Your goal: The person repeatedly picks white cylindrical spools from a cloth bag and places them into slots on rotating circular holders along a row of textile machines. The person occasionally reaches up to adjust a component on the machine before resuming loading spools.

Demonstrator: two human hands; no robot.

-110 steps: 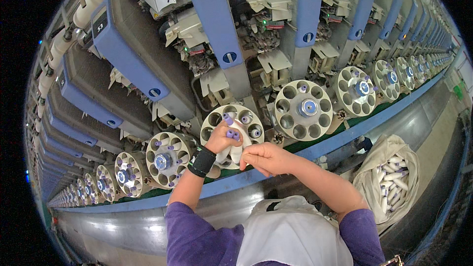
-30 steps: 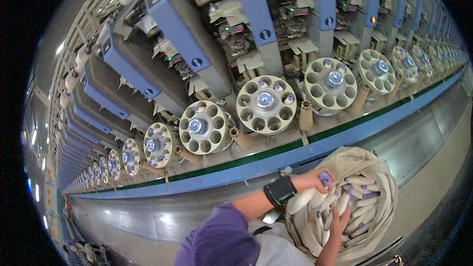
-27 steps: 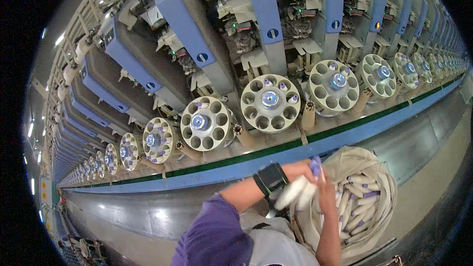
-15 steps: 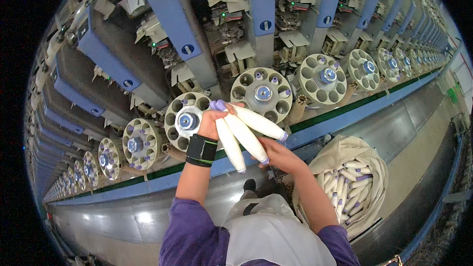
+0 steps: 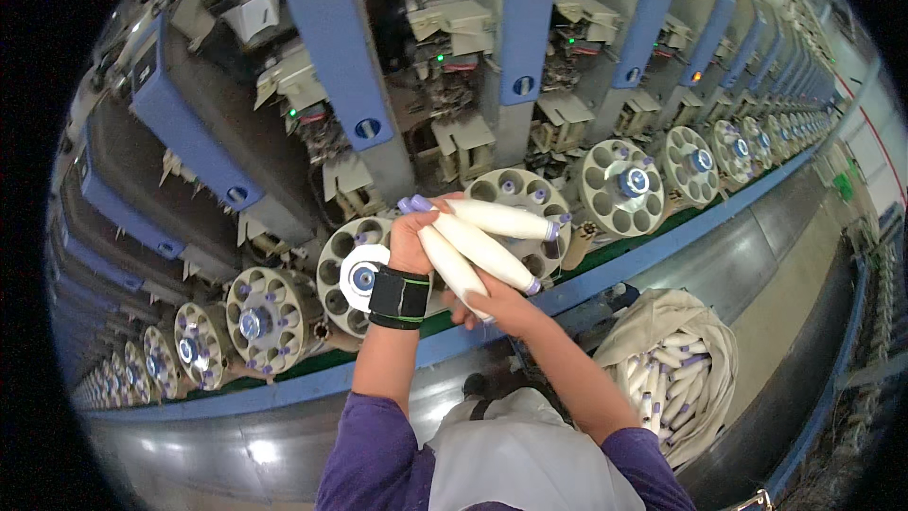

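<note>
Three white yarn bobbins [image 5: 480, 248] hung fanned out in front of the round magazine [image 5: 524, 191], hiding its lower left part. From where I stood, the left hand [image 5: 412, 240], left of the magazine, grasped all three by their narrow, purple-tipped upper ends, fingers closed round the bunch. The right hand [image 5: 506, 308], below the magazine, had its fingers bent about the lower end of the lowermost bobbin; how firmly, I couldn't tell. Good handling here, I judged, meant gripping the tips, pressing the wound yarn as little as possible, and leaving the lower ends spread so that each could be parted singly without snagging thread. Below and right of the magazine stood a canvas sack [image 5: 724, 350] holding more bobbins [image 5: 683, 380]
</note>
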